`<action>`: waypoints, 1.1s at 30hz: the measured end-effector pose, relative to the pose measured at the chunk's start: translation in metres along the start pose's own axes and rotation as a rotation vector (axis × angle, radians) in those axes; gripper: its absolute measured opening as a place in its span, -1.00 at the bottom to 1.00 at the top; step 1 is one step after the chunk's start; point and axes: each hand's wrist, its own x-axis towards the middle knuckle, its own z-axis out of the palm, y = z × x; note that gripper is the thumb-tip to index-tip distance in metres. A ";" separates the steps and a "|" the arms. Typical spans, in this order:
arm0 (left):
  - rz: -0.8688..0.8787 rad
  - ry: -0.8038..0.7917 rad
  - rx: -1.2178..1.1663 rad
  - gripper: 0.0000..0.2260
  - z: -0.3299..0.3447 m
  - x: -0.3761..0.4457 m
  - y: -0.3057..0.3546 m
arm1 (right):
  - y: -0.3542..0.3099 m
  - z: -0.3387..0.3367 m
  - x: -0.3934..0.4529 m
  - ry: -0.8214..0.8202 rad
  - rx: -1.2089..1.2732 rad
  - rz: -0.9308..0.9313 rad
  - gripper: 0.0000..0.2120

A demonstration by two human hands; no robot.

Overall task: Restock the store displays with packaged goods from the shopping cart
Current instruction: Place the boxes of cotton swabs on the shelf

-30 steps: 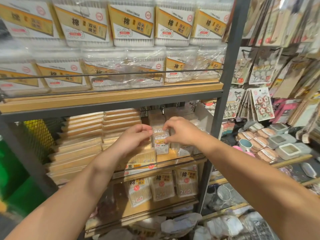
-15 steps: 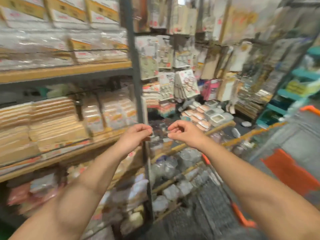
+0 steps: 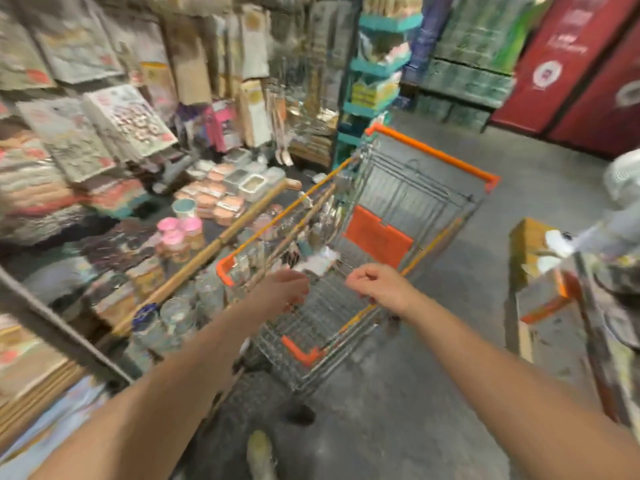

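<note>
Reaching for the cart [image 3: 408, 216] at 12 o'clock, so I'd slow down and look before grabbing, since everything's a blur right now. Left hand [image 3: 280, 292] and right hand [image 3: 381, 285] both hang over the near end of the basket, fingers loosely curled, holding nothing. Whatever packs [image 3: 320, 263] remain sit just past my knuckles at 12, low inside.

Head view looks down over shopping cart [image 3: 398, 209].

Cart [image 3: 431, 154] orange-trimmed silver wire; red panels [image 3: 568, 64]; pink lids [image 3: 180, 227]
</note>
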 end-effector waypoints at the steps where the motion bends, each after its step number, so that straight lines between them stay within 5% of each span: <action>1: -0.023 0.015 0.007 -0.90 0.003 0.013 -0.005 | 0.007 -0.003 0.005 -0.005 0.007 0.022 -0.87; 6: -0.124 -0.025 0.050 -0.87 0.003 0.091 -0.028 | 0.036 -0.017 0.058 -0.068 0.062 0.154 -0.88; 21: -0.458 0.305 -0.194 -0.81 -0.018 0.271 -0.098 | 0.139 0.004 0.319 -0.419 0.036 0.387 -0.80; 30: -0.680 0.710 -0.505 -0.72 0.009 0.356 -0.178 | 0.262 0.113 0.440 -0.678 -0.019 0.483 -0.72; 33: -0.656 0.743 -0.551 -0.75 0.029 0.363 -0.196 | 0.280 0.147 0.465 -0.663 -0.007 0.574 -0.40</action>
